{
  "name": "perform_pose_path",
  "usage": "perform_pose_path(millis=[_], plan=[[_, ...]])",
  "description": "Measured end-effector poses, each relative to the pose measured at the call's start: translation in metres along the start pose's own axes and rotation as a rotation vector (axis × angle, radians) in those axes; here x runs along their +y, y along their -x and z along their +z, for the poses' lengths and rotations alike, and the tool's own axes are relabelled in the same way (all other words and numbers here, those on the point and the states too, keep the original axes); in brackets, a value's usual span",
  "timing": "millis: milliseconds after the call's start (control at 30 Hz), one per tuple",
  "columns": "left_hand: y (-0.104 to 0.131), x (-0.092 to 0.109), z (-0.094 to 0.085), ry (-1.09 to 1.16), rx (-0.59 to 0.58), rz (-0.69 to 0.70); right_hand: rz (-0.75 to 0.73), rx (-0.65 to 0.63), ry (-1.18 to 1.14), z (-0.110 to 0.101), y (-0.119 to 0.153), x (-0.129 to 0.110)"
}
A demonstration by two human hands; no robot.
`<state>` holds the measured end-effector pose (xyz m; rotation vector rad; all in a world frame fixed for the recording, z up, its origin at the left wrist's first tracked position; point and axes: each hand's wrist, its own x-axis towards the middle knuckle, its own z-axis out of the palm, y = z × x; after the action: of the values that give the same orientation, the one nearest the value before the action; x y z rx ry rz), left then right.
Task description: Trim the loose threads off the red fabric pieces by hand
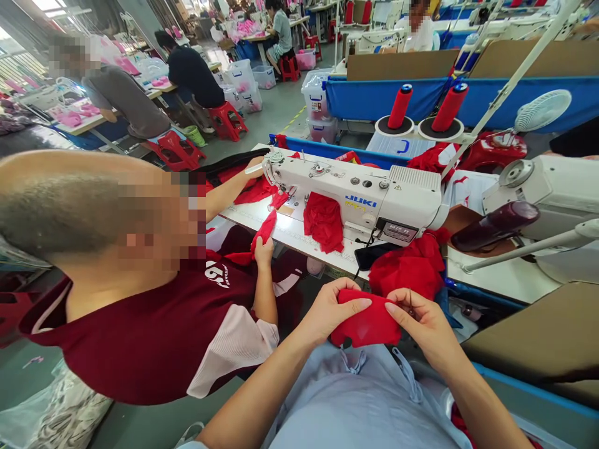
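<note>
Between my hands, in front of my lap, a small piece of red fabric [367,324] is stretched out. My left hand [340,312] pinches its left upper edge, thumb on top and fingers behind. At the right upper corner, my right hand [414,312] grips the same piece between thumb and fingers, with a ring on one finger. The cloth hangs down below both thumbs. Just beyond my hands lies a heap of red fabric [407,268] at the table's edge, with a dark phone [374,254] beside it.
A white sewing machine [350,190] stands on the table [287,231] ahead, with bunched red cloth [324,221] on its bed. On my left, a seated co-worker [140,337] handles red fabric at the machine. A cardboard panel [538,337] and red thread cones [401,107] are to the right.
</note>
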<state>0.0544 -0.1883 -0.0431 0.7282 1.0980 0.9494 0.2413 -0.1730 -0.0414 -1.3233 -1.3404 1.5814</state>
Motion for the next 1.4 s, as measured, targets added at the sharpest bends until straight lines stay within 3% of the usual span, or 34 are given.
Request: perform_pose_path(millis=[200,333,533,633,767,867,967,1167,1300,1400], plan=[[0.003,0.003,0.005,0.169,0.001,-0.141,-0.084,0.017,0.103,-0.005,0.001,-0.003],[0.004,0.003,0.005,0.261,0.027,-0.184,-0.166,0.13,0.25,-0.012,0.002,-0.003],[0.002,-0.001,0.008,0.179,0.052,-0.178,-0.236,0.192,0.267,-0.014,0.01,-0.006],[0.001,0.0,0.008,0.007,0.016,-0.081,-0.251,0.19,0.255,-0.011,0.013,-0.009],[0.005,0.007,0.007,-0.387,-0.044,0.198,-0.246,0.15,0.231,-0.009,0.015,-0.01],[0.008,0.01,0.009,-0.54,-0.084,0.261,-0.262,0.155,0.205,-0.008,0.015,-0.01],[0.01,0.011,0.013,-0.555,-0.072,0.228,-0.275,0.157,0.189,-0.005,0.015,-0.011],[0.005,0.016,0.012,-0.488,0.104,0.225,-0.306,0.145,0.173,0.002,0.009,-0.017],[0.006,0.021,0.011,-0.365,0.05,0.089,-0.335,0.171,0.198,0.003,0.008,-0.024],[0.01,0.023,0.015,-0.295,0.09,0.037,-0.339,0.206,0.23,0.004,0.011,-0.029]])
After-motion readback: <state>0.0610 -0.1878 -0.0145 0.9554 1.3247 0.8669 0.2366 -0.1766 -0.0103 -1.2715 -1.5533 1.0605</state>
